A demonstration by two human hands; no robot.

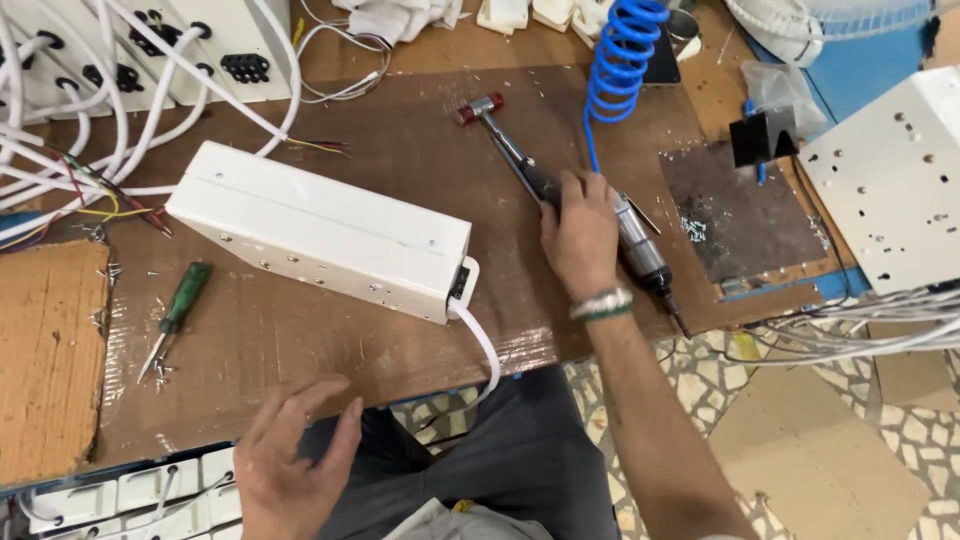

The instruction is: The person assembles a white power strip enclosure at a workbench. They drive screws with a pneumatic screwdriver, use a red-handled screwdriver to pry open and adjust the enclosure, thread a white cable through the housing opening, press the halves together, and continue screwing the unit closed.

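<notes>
The right hand (580,235), fingers curled on the hammer (505,140) handle at centre frame, could knock the air screwdriver (640,245) beside it off the table (400,130) edge; the left hand (290,460), fingers spread, hovers lower left.

The right hand (580,235) is lying over the black grip of a hammer (510,150) on the brown table (400,150), fingers curling on the handle; the hammer's red-tipped head is pointing away. Just beside the hand, an air screwdriver (640,245) is lying under its blue coiled hose (620,55). The left hand (295,460) is hovering open near the table's edge, touching nothing. A white box (320,230) with a white cable (480,345) is sitting between them, and a green screwdriver (178,312) is lying to its left.
</notes>
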